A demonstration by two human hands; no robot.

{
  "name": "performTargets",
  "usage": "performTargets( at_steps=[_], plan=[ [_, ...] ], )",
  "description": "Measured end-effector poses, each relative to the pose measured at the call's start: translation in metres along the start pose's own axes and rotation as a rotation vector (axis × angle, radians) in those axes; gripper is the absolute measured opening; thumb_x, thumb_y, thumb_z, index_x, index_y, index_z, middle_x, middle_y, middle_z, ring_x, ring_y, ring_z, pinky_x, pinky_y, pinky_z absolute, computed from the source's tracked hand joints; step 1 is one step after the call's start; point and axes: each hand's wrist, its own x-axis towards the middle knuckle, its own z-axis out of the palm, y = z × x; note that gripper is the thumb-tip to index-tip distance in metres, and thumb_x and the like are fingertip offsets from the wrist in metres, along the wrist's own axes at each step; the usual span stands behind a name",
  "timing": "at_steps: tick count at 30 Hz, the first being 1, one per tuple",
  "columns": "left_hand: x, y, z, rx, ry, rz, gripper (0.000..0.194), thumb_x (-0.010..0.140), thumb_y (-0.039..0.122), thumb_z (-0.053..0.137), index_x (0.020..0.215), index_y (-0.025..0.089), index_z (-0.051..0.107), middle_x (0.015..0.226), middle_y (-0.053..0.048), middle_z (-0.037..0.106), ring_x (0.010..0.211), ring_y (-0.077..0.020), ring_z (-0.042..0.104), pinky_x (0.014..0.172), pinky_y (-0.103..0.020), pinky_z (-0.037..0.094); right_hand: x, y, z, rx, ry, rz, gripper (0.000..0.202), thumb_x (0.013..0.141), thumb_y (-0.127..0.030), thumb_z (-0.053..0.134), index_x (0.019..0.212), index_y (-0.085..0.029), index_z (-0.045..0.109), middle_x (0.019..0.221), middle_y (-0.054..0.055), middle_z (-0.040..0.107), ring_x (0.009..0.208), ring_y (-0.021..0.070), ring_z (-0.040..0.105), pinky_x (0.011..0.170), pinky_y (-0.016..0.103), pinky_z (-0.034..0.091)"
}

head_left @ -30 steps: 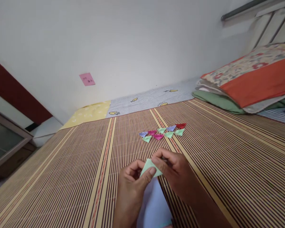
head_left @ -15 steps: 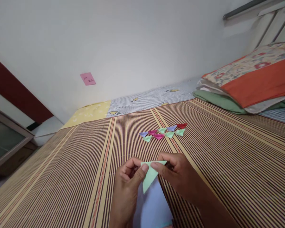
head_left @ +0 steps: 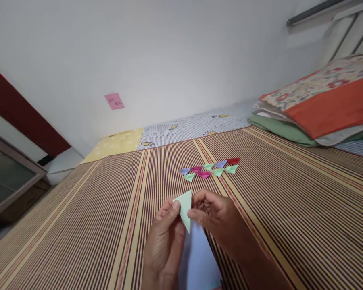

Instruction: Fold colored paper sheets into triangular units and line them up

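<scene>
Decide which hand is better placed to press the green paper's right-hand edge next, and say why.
Probably the right hand: its thumb tip is at that edge of the green paper. The left hand has its thumb near the paper's left corner, so it looks better suited to steadying.

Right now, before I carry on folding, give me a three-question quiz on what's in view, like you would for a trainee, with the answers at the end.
1. Multiple choice: what shape is the green paper pinched by the left hand?
A) circle
B) triangle
C) square
2. True or false: as seen here, the red folded piece is at the right end of the far row.
3. Fill in the blank: the note on the wall is ____ in colour.

Key: 1. B; 2. true; 3. pink.
</scene>
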Motion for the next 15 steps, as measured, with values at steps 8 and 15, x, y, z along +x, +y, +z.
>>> performTargets(
  at_steps=[8, 15],
  plan=[
    [-0.0029, -0.004, 0.0091, -0.125, -0.023, -0.277, 0.031, 0.094, 0.0, 0.051, 0.078, 0.003, 0.077, 0.088, -0.019, 0.078, 0.081, -0.0223, 0.076, 0.076, -0.031, 0.063, 0.0013, 0.0036, -0.0061, 0.127, -0.044, -0.035, 0.014, 0.081, -0.023, 0.082, 0.079, -0.018, 0.069, 0.07, -0.003, 0.066, 0.062, 0.0111, 0.061, 0.058, 0.022, 0.049],
    [-0.0009, -0.007, 0.0031, -0.19, -0.028, -0.323, 0.034, 0.095, -0.001, 0.053, 0.071, 0.008, 0.075, 0.079, -0.013, 0.076, 0.074, -0.0182, 0.075, 0.074, -0.028, 0.062, -0.001, 0.0006, -0.0026, 0.149, -0.03, -0.036, 0.014, 0.083, -0.028, 0.08, 0.082, -0.019, 0.069, 0.066, -0.003, 0.067, 0.058, 0.0126, 0.062, 0.057, 0.025, 0.052]
  ],
)
